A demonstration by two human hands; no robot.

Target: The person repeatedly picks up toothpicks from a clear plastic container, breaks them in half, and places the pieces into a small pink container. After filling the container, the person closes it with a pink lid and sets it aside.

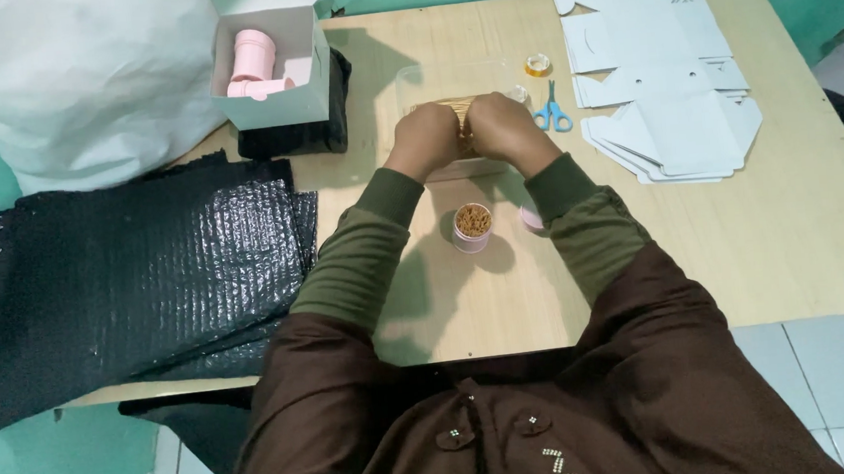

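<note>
- Pressing together over a clear plastic tray (410, 79), the left hand (426, 138) and the right hand (506, 126) close around a bundle of thin wooden sticks (461, 124) (toothpicks, by the look of them), which shows only as a pale strip between the knuckles.
- Both hands are curled shut on that bundle, fingers turned away from the camera, so the fingertips themselves are hidden.
- The tray sits at the middle of the wooden table (803, 237), toward its far half, and more sticks lie inside it behind the hands.
- Just nearer the person, between the two green sleeves, stands a small pink round container (473, 228), upright and open, packed with stick ends.
- A pink lid (531, 220) lies just beside it, partly under the right forearm.
- To the right of the hands lie blue-handled scissors (553, 112), and a small roll of tape (538, 63) sits just beyond them.
- Farther right, flat white cardboard box blanks (660, 78) are spread in overlapping stacks.
- At the far left an open white box (276, 103) holds two pink containers (253, 65), one upright and one on its side.
- Black bubble-wrap sheets (124, 280) cover the table's left end and hang over its edge.
</note>
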